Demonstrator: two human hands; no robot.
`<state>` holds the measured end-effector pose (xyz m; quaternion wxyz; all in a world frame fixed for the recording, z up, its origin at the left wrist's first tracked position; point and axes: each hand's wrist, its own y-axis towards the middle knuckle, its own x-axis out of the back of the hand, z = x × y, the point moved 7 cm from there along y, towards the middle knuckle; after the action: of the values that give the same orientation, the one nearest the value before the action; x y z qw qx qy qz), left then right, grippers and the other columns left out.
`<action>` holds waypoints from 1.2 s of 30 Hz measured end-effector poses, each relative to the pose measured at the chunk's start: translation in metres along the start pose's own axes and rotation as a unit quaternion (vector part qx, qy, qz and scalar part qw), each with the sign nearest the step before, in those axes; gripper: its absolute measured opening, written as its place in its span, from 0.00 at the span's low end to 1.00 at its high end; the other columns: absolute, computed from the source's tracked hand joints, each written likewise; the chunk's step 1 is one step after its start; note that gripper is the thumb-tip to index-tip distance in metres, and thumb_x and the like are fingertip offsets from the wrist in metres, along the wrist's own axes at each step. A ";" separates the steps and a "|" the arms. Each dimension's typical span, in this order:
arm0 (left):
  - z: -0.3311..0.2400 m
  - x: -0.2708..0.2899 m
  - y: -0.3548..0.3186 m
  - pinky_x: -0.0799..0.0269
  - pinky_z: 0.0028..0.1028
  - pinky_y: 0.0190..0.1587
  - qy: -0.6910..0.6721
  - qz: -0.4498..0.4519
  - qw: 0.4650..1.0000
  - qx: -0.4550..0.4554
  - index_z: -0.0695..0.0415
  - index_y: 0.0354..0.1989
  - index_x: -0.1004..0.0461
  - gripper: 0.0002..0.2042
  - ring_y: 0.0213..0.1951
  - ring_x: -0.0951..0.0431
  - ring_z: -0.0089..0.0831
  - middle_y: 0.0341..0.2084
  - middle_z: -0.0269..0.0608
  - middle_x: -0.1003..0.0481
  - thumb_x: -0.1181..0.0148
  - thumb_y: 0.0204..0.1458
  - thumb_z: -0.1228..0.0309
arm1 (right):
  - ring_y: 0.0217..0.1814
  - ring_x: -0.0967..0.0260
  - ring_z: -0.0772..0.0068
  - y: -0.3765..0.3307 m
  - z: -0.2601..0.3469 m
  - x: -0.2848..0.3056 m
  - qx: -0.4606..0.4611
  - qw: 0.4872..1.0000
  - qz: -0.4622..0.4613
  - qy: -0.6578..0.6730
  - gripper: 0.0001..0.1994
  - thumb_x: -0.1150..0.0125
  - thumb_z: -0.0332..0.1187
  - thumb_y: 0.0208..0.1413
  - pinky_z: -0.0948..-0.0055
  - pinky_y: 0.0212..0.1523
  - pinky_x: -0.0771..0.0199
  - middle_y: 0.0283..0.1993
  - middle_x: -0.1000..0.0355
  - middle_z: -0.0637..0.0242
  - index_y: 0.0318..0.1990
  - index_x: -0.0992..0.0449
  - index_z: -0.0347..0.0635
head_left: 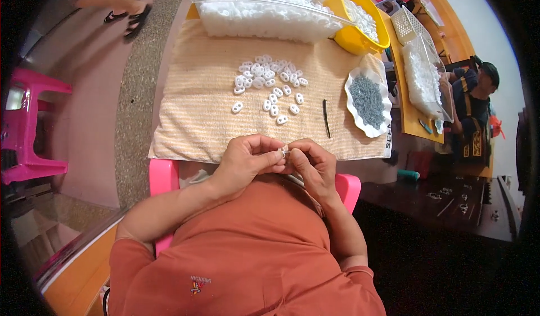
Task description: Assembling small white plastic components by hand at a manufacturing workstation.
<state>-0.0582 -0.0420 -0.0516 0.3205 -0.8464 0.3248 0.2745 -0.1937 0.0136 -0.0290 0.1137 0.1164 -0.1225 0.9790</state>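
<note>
My left hand [244, 159] and my right hand [312, 164] meet at the near edge of a yellow striped towel [191, 108], fingertips pinched together on one small white plastic piece [283, 150]. Beyond them, several loose white plastic pieces [269, 84] lie scattered on the towel. A thin dark stick [326, 118] lies to the right of them. A white dish of small grey metal parts [368, 99] sits at the towel's right edge.
A clear bin full of white pieces [264, 9] stands at the back, with a yellow bowl [360, 21] beside it. A pink stool [28, 125] stands left. Another person [472, 99] sits at the right by an orange table [413, 116].
</note>
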 end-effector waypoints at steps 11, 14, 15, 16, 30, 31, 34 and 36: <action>-0.001 0.001 -0.001 0.22 0.24 0.41 -0.014 -0.013 1.000 0.005 0.67 0.43 0.28 0.09 0.36 0.22 0.25 0.34 0.41 0.24 0.43 0.54 0.79 | 0.25 0.33 0.81 0.068 0.068 0.047 0.249 0.930 -0.074 -0.259 0.05 0.40 0.22 0.52 0.81 0.26 0.33 0.30 0.28 0.64 0.37 0.25 0.34; 0.000 0.002 -0.001 0.21 0.26 0.42 -0.007 -0.010 1.000 0.010 0.65 0.43 0.28 0.09 0.36 0.22 0.27 0.35 0.40 0.25 0.41 0.53 0.78 | 0.31 0.28 0.64 0.092 0.074 0.049 0.256 0.909 -0.082 -0.318 0.06 0.41 0.25 0.52 0.71 0.33 0.29 0.35 0.27 0.59 0.38 0.23 0.38; 0.000 0.002 -0.001 0.21 0.26 0.42 -0.007 -0.011 1.000 0.013 0.65 0.43 0.28 0.10 0.36 0.22 0.26 0.34 0.40 0.25 0.41 0.53 0.78 | 0.36 0.27 0.58 0.101 0.072 0.048 0.238 0.892 -0.077 -0.376 0.06 0.42 0.25 0.53 0.67 0.37 0.28 0.37 0.27 0.59 0.38 0.23 0.41; 0.001 0.003 -0.001 0.21 0.26 0.41 -0.007 -0.012 1.000 0.016 0.65 0.43 0.28 0.10 0.35 0.22 0.26 0.34 0.40 0.25 0.41 0.53 0.78 | 0.40 0.28 0.54 0.107 0.070 0.046 0.230 0.887 -0.061 -0.395 0.07 0.44 0.28 0.53 0.63 0.41 0.29 0.39 0.28 0.60 0.39 0.22 0.43; 0.000 0.002 0.000 0.21 0.26 0.41 -0.015 0.000 1.000 0.008 0.65 0.42 0.27 0.09 0.35 0.22 0.25 0.33 0.39 0.24 0.40 0.53 0.79 | 0.40 0.28 0.52 0.129 0.058 0.039 0.189 0.877 -0.027 -0.441 0.07 0.41 0.34 0.50 0.60 0.42 0.29 0.35 0.25 0.57 0.34 0.23 0.42; 0.001 0.002 0.000 0.21 0.26 0.41 -0.017 0.000 1.000 0.009 0.65 0.42 0.27 0.09 0.35 0.22 0.25 0.33 0.39 0.24 0.41 0.53 0.79 | 0.39 0.28 0.52 0.128 0.058 0.039 0.186 0.879 -0.027 -0.438 0.07 0.41 0.34 0.50 0.60 0.42 0.29 0.35 0.25 0.57 0.34 0.23 0.42; 0.001 0.002 0.000 0.21 0.26 0.41 -0.018 0.003 1.000 0.003 0.65 0.42 0.27 0.09 0.35 0.22 0.25 0.33 0.40 0.24 0.41 0.53 0.79 | 0.37 0.28 0.54 0.125 0.060 0.039 0.208 0.889 -0.026 -0.408 0.07 0.38 0.30 0.48 0.64 0.39 0.30 0.33 0.26 0.55 0.33 0.24 0.36; 0.001 0.003 0.001 0.21 0.26 0.40 -0.017 0.005 1.000 0.001 0.65 0.42 0.27 0.09 0.34 0.22 0.26 0.33 0.40 0.24 0.41 0.53 0.79 | 0.39 0.28 0.53 0.122 0.064 0.041 0.194 0.887 -0.024 -0.418 0.08 0.39 0.31 0.48 0.62 0.41 0.30 0.36 0.26 0.55 0.34 0.23 0.39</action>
<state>-0.0571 -0.0427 -0.0542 0.3258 -0.8394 0.3241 0.2903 -0.2501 -0.1108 0.0153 0.0509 0.5373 0.0365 0.8410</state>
